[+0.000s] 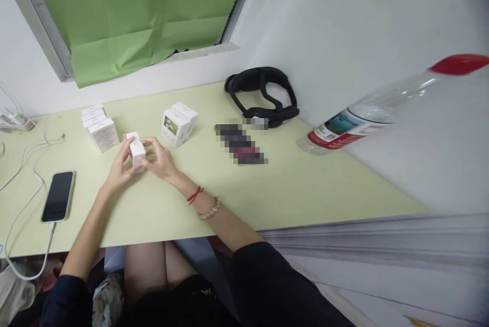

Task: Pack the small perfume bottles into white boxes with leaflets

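Observation:
Between my two hands is a small white box [136,147] with faint print on its top. My left hand [121,168] grips its left side, with the thumb at the near face. From the right, my right hand [158,160] closes on the same box, thumb toward the front. Behind and to the left stands a row of several similar white boxes [105,136]. To the right of my hands, two more white boxes [176,128] stand side by side, the nearer one with a green picture on its face.
A phone [58,197] with a white charging cable [48,245] lies at the left. A black headset [263,93] rests near the wall, beside a blurred-out dark item [240,144]. At the right stands a clear bottle [351,124] with a red cap. A power strip [16,120] sits far left.

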`<state>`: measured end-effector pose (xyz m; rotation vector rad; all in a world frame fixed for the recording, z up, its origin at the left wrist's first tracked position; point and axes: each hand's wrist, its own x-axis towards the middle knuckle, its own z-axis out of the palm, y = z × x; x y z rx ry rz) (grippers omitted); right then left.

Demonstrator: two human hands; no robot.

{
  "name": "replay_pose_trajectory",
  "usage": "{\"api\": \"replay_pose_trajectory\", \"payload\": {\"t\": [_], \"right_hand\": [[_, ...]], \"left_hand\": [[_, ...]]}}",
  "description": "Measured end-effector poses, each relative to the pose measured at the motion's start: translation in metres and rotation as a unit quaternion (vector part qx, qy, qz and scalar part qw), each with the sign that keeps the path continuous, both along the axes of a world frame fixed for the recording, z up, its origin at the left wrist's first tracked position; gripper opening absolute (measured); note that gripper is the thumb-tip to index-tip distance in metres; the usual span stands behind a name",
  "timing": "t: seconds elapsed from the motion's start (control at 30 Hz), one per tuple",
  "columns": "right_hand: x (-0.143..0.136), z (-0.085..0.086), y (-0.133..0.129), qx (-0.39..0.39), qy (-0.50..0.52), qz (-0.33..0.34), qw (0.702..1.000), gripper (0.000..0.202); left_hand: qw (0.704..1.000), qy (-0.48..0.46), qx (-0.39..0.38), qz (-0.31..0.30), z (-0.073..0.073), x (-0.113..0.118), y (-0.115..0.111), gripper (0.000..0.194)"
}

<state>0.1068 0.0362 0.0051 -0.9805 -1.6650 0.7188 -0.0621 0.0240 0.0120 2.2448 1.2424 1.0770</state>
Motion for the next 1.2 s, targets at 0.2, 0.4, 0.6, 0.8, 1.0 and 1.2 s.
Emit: {"api": "replay_pose_trajectory", "payload": {"t": [0.2, 0.4, 0.6, 0.8, 1.0, 1.2], "right_hand": [[0.008, -0.010, 0.014, -0.032, 0.066, 0.041, 0.996, 0.069], [0.009, -0.007, 0.017, 0.003, 0.074, 0.075, 0.994, 0.058], [0.013, -0.007, 0.015, 0.092, -0.017, 0.056, 0.994, 0.030], [0.009, -0.013, 0.021, 0.061, 0.021, 0.061, 0.996, 0.029], [0.005, -0.015, 0.020, -0.044, 0.101, 0.074, 0.991, 0.065], [0.001, -0.013, 0.014, -0.197, 0.114, 0.138, 0.964, 0.051]], "left_hand": [[0.998, -0.057, -0.035, 0.018, 0.000, -0.004, -0.002, 0.100], [0.997, -0.075, -0.016, 0.013, 0.000, -0.007, 0.001, 0.069], [0.997, -0.009, 0.072, 0.038, -0.006, -0.013, 0.005, 0.035], [0.994, -0.066, 0.065, 0.052, -0.012, -0.006, 0.008, 0.031], [0.974, -0.201, -0.014, 0.105, -0.004, 0.000, 0.005, 0.037], [0.907, -0.352, -0.166, 0.161, -0.002, -0.001, 0.006, 0.038]]}}
